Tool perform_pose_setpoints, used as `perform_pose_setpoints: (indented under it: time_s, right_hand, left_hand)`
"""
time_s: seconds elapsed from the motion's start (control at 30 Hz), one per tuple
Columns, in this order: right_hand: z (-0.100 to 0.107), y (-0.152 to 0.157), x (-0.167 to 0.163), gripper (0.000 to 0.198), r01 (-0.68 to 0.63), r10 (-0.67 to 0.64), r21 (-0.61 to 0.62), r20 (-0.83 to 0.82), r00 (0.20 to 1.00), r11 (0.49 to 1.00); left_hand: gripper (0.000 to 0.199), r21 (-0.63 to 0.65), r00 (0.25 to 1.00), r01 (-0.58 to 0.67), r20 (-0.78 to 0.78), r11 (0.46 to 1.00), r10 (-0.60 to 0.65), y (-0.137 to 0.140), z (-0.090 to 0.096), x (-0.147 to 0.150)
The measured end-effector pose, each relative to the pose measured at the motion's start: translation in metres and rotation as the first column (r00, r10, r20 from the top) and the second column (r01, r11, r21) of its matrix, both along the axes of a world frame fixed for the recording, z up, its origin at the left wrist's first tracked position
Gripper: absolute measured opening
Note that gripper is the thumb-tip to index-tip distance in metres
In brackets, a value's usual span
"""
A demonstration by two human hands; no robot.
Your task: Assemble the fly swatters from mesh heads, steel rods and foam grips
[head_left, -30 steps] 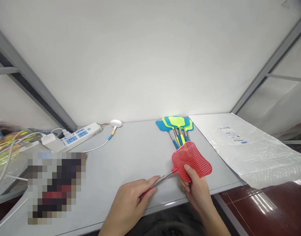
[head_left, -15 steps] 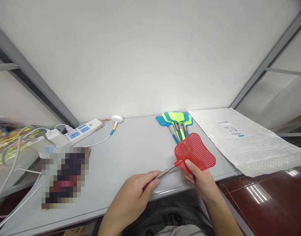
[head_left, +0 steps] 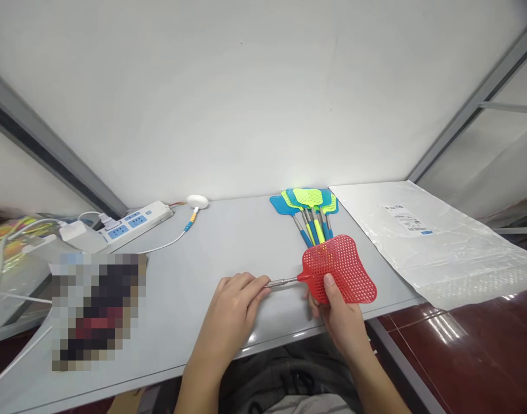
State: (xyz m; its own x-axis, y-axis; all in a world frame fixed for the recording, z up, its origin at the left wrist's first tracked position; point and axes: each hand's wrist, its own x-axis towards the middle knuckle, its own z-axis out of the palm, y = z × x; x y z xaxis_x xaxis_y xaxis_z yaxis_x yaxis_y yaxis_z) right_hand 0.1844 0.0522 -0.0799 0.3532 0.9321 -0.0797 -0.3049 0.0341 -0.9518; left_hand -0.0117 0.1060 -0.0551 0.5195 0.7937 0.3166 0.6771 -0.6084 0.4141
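A red fly swatter [head_left: 339, 267] with a perforated head and a thin metal shaft is held between my two hands above the front of the table. My left hand [head_left: 237, 302] is wrapped round the handle end, which its fingers hide. My right hand [head_left: 338, 316] pinches the swatter's head near its lower edge, thumb on top and fingers underneath. Just beyond the red head lies a bunch of blue and yellow-green fly swatters [head_left: 308, 201], heads toward the wall and handles toward me; the red head covers some handle ends.
A white plastic mailing bag [head_left: 453, 241] with a label lies at the right, hanging over the table edge. On the left are a power strip [head_left: 134, 224] with plugs, a white round device [head_left: 197, 202] on a cable, and a pixelated item [head_left: 99, 310]. The grey table [head_left: 194, 328] meets a white wall.
My left hand has shifted slightly left and up, and its grip has turned knuckles-up. The swatter's shaft now lies more level. My right hand still pinches the head. The view has shifted a little.
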Motion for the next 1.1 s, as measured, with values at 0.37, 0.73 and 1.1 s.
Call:
perform_pose_setpoints:
  time_s: [0.37,0.73,1.1]
  right_hand:
    - [-0.01,-0.01,-0.006,0.047,0.14,-0.099,-0.073,0.401,0.911,0.987]
    - [-0.039,-0.016,-0.007,0.04,0.097,-0.149,0.122,0.55,0.822,0.988]
    - [-0.032,-0.012,-0.009,0.033,0.005,-0.132,0.207,0.602,0.788,0.978]
  left_hand:
    - [0.022,0.002,0.999,-0.016,0.028,1.0,0.016,-0.002,-0.01,-0.003]
    - [0.022,-0.041,0.999,-0.011,0.038,0.999,0.013,-0.005,-0.006,-0.002]
    - [0.023,-0.063,0.999,-0.024,0.042,0.998,0.026,-0.005,-0.007,-0.003]
